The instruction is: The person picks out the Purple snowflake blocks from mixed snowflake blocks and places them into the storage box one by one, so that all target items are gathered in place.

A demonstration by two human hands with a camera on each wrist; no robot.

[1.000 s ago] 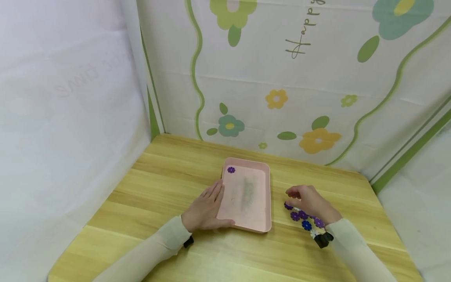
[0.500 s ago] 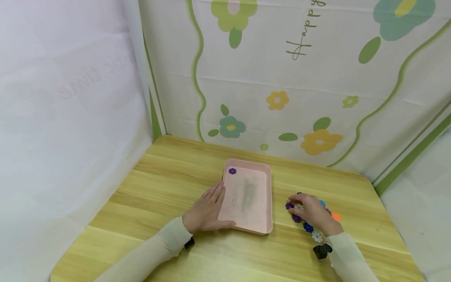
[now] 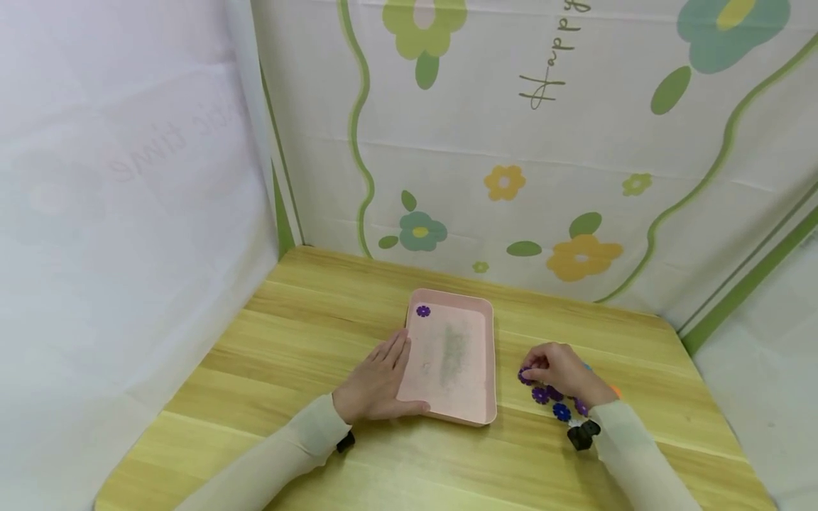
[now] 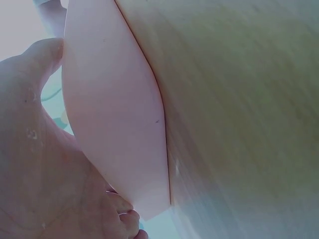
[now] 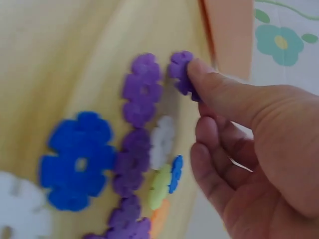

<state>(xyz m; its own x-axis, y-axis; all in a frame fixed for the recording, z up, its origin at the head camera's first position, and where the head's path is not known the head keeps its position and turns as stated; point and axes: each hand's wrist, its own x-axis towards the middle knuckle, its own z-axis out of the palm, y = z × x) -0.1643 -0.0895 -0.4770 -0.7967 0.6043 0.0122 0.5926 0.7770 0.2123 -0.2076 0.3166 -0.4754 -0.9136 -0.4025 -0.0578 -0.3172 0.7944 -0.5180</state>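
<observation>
My right hand (image 3: 561, 370) pinches a purple snowflake disc (image 5: 181, 73) between thumb and fingers, over the right side of the table. Below and beside it lie several more flower-shaped discs: a blue disc (image 5: 79, 162), a purple disc (image 5: 142, 89), a white disc (image 5: 162, 142) and a yellow-green disc (image 5: 159, 186). My left hand (image 3: 377, 380) rests along the left side and near corner of a pink tray (image 3: 494, 355), fingers straight, thumb at the near rim. Inside the tray, by its far left corner, sits one purple disc (image 3: 423, 311).
The wooden table (image 3: 307, 312) meets a white curtain (image 3: 447, 128) printed with flowers at the back. Another white curtain (image 3: 128, 248) hangs along the left. Part of an orange disc (image 3: 615, 392) shows behind the right wrist.
My right hand came down onto the discs, its fingers closed on a purple one, and it now rises slightly with it. The left hand stays at the tray.
</observation>
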